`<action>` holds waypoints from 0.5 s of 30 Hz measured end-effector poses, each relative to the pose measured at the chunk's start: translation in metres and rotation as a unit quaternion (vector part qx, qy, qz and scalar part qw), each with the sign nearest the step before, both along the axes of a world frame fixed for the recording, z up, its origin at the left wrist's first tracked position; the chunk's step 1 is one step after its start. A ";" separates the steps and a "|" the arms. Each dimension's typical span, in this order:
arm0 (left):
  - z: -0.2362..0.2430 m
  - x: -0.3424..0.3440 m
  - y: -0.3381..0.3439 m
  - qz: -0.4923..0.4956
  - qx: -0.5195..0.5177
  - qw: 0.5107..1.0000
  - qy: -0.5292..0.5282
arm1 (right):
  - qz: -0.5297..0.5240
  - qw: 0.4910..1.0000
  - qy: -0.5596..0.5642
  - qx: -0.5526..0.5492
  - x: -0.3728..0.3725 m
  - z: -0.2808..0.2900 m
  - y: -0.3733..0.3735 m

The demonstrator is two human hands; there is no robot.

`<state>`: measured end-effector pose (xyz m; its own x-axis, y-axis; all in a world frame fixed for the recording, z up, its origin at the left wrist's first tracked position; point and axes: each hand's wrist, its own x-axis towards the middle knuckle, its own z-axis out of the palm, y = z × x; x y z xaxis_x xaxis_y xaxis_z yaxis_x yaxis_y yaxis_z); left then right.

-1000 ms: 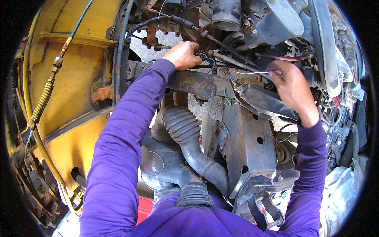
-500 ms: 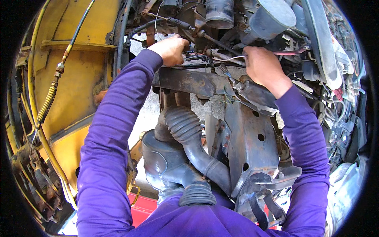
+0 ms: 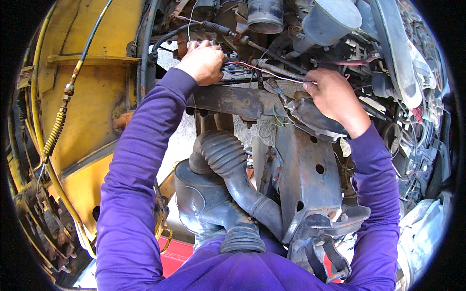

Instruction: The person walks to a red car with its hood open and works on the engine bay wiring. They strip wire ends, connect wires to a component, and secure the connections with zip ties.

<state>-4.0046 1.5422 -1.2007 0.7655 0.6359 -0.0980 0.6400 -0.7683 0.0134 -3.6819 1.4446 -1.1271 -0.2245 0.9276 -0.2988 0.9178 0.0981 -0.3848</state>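
Far ahead, between cables and a dark metal crossbar (image 3: 225,100), my left hand (image 3: 202,64) is closed around a bundle of thin wires (image 3: 264,71), red and white ones among them. Off to the right, my right hand (image 3: 336,101) pinches the same wires between thumb and fingers, so they run nearly straight from hand to hand. A frayed wire end (image 3: 275,88) with bluish strands pokes up near a dark wrapped part, left of my right wrist. A black-booted control cable (image 3: 221,29) passes just beyond both hands. What lies inside my left fist is mostly hidden.
Yellow metal panelling (image 3: 97,106) with a spring-wrapped cable (image 3: 57,128) stands at the left. A ribbed black hose (image 3: 223,153) joins a dark canister (image 3: 194,186) below my hands. A steel frame rail (image 3: 310,179) and a grey reservoir (image 3: 332,22) are on the right.
My left hand has shifted slightly left and turned. My right hand has moved a little right and down, and more of the red and white wires shows between them.
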 end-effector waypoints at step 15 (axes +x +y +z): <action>0.007 0.000 -0.015 0.156 -0.269 0.950 0.006 | 0.040 0.997 0.043 -0.041 -0.023 -0.002 0.024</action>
<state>-4.0045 1.5274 -1.1939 0.5449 0.6869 -0.4809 0.8380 -0.4257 0.3415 -3.7045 1.4682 -1.1290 -0.3251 0.8787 -0.3496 0.8714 0.1348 -0.4716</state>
